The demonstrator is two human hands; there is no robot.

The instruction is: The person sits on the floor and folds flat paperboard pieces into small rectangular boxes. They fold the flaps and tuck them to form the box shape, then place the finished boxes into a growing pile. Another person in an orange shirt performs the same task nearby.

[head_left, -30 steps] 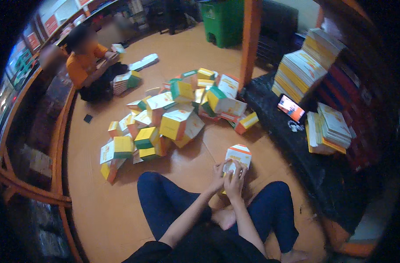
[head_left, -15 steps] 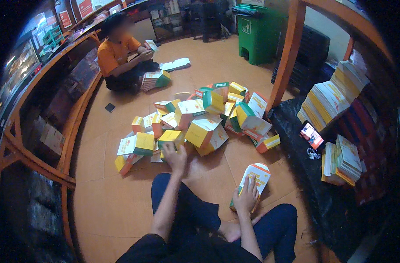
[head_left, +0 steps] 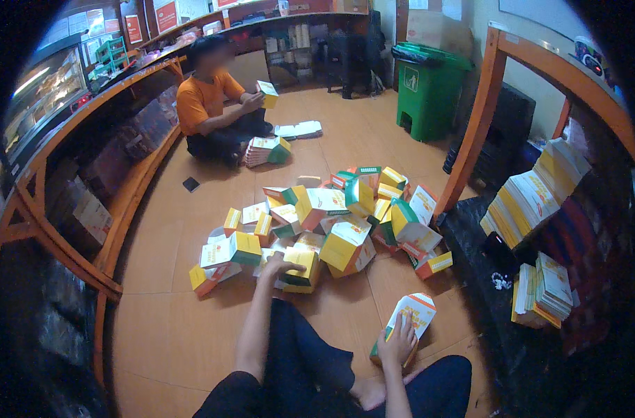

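At the near edge of a heap of folded paper boxes [head_left: 338, 202], my left hand [head_left: 279, 265] reaches over a yellow and green box [head_left: 300, 280], its fingers stretched out against the box. My right hand [head_left: 399, 339] lies over a white, green and orange paper box [head_left: 418, 310] on the floor by my right knee. Its fingers spread across the white face and the thumb lies toward the left edge, holding the box there. The palm side of both hands is hidden.
Across the floor a person in an orange shirt [head_left: 209, 101] handles a box [head_left: 267, 94] beside a nested stack [head_left: 268, 152]. A dark phone [head_left: 190, 184] lies nearby. Flat cartons [head_left: 523, 202] pile up at right, past an orange wooden post [head_left: 474, 125]. A green bin [head_left: 429, 97] stands behind.
My view has tilted upward. My left hand, blurred before, now rests on the yellow and green box. The right hand stays on its box. The other person's box is raised and turned.
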